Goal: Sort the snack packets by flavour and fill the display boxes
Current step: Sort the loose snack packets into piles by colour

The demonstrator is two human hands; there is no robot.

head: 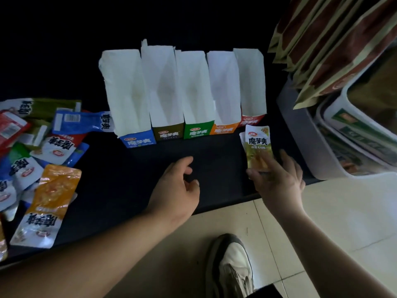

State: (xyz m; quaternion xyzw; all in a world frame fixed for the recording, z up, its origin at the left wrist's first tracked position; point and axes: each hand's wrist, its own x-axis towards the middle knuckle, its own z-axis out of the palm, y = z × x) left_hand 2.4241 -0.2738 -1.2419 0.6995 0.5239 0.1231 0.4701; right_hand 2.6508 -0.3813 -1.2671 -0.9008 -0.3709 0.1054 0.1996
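**Our hands at the box row, one packet held**

Our shoe (234, 265) is standing on the tiled floor (343, 211) below both forearms. We are gripping an olive-green packet (258, 147) by its lower end in our right hand (279, 181), holding it upright just in front of the red box (251, 120). A white edge behind it is perhaps showing a second packet, though we cannot be sure. Our left hand (178, 183) is hovering over the black table (214, 151), fingers loosely curled and holding nothing. Beside the red box, the orange box (224, 129), green box (198, 132), brown box (168, 134) and blue box (137, 141) are standing in a row, their insides showing white. At far left a pile of mixed packets (43, 136) is lying, an orange packet (49, 196) nearest us.
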